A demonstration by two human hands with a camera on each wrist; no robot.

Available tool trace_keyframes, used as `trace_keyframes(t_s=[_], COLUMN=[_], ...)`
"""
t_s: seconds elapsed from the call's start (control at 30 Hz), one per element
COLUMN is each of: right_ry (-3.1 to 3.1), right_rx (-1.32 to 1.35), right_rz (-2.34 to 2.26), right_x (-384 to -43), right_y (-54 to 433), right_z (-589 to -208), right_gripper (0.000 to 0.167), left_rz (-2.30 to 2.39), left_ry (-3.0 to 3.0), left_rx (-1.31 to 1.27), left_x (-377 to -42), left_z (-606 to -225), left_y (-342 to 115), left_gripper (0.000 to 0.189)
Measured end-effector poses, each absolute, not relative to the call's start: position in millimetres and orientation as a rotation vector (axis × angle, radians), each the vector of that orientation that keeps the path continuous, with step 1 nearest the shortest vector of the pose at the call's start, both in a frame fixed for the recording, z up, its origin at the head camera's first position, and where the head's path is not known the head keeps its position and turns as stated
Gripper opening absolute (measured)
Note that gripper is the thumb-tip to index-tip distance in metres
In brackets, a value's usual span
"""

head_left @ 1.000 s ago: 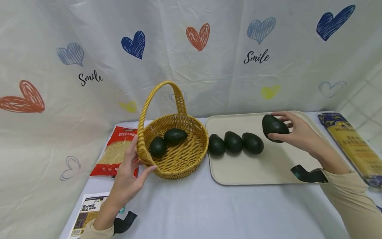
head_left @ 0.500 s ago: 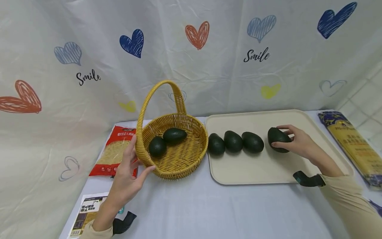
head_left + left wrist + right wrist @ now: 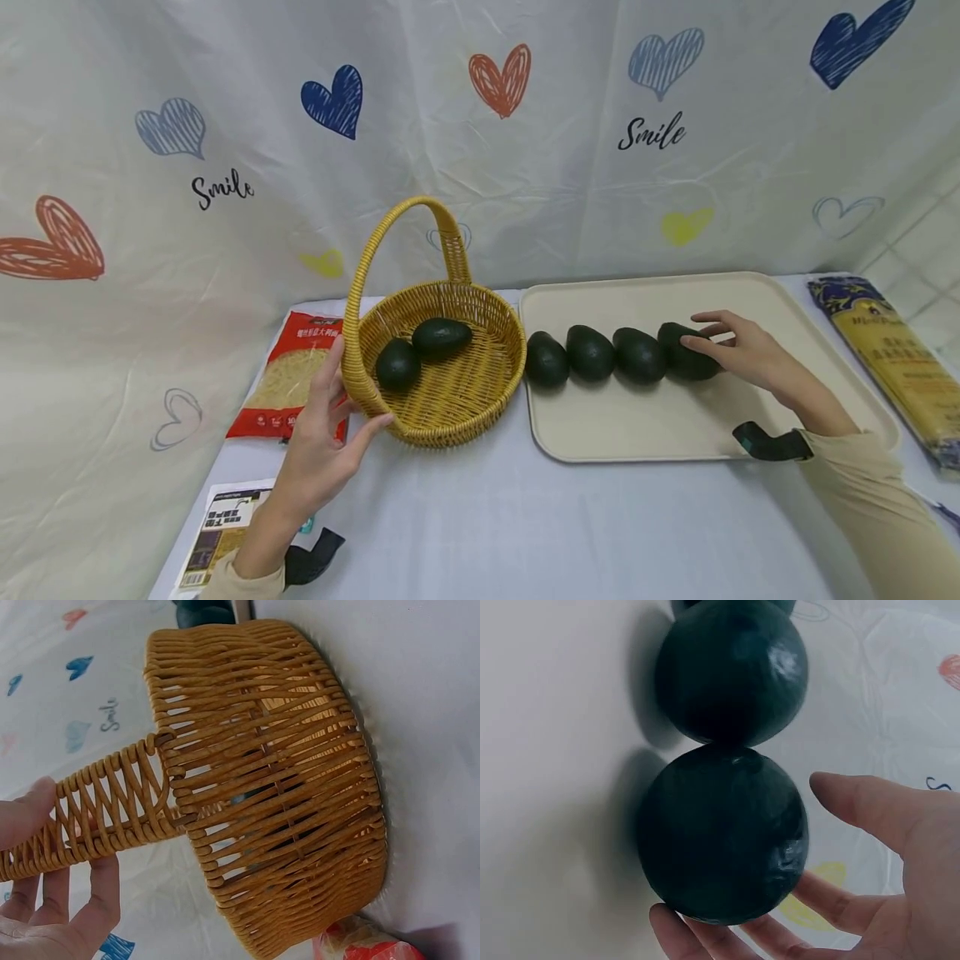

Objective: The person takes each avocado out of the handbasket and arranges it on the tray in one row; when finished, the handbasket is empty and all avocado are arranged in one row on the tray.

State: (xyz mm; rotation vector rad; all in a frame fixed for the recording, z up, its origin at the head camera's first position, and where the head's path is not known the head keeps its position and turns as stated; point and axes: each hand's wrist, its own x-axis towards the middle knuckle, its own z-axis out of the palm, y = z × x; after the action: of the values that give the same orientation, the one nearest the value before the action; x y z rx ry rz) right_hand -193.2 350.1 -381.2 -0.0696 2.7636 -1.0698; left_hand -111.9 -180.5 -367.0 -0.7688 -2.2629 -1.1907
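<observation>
In the head view a yellow woven basket [image 3: 442,429] stands left of centre with two avocados [image 3: 441,338] inside. My left hand [image 3: 318,450] holds the base of its handle; in the left wrist view the thumb lies on one face of the handle [image 3: 112,799] and the fingers behind it. On the beige tray [image 3: 637,433] several avocados [image 3: 590,353] form a row. Beside the rightmost avocado [image 3: 678,352] is my right hand [image 3: 757,358]. In the right wrist view its thumb stands apart from that avocado [image 3: 724,836], while the fingertips lie close under it.
A red pasta bag [image 3: 279,383] lies behind my left hand, and a printed packet [image 3: 225,521] lies nearer the left front. Right of the tray is a yellow-and-blue packet [image 3: 885,358]. A heart-printed cloth [image 3: 555,167] hangs behind the table.
My right hand has lowered an avocado onto the tray and moved it left against the row. Its thumb has then come away from it. My left hand has stayed at the basket handle.
</observation>
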Motion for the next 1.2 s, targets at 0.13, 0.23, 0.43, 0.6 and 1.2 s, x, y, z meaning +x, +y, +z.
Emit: trace_keyframes(t_s=[0.13, 0.23, 0.43, 0.6, 1.2], right_ry=[2.752, 2.749, 2.766, 2.819, 2.682], right_rx=[-0.082, -0.087, -0.070, -0.050, -0.887], right_rz=[-1.073, -1.067, -1.057, -1.049, -1.202], right_x=[-194.3, -193.6, -191.7, -190.5, -210.1], right_y=[351.8, 354.4, 358.5, 356.7, 167.7], right_z=[-378.8, -379.0, -373.4, -359.4, -294.4], right_gripper=[0.072, 0.071, 0.071, 0.071, 0.032], left_rz=[-1.189, -1.195, -1.196, -1.184, -1.199], left_ry=[-2.264, -2.264, -2.279, -2.288, -2.273], left_rx=[-0.761, -0.766, -0.756, -0.753, -0.767], left_x=[-111.8, -112.5, -113.7, -113.5, -112.4], left_z=[-366.1, -365.9, -365.8, -365.8, -365.5], left_y=[-180.2, -179.7, -179.0, -179.1, -179.0], left_gripper=[0.122, 0.122, 0.122, 0.121, 0.122])
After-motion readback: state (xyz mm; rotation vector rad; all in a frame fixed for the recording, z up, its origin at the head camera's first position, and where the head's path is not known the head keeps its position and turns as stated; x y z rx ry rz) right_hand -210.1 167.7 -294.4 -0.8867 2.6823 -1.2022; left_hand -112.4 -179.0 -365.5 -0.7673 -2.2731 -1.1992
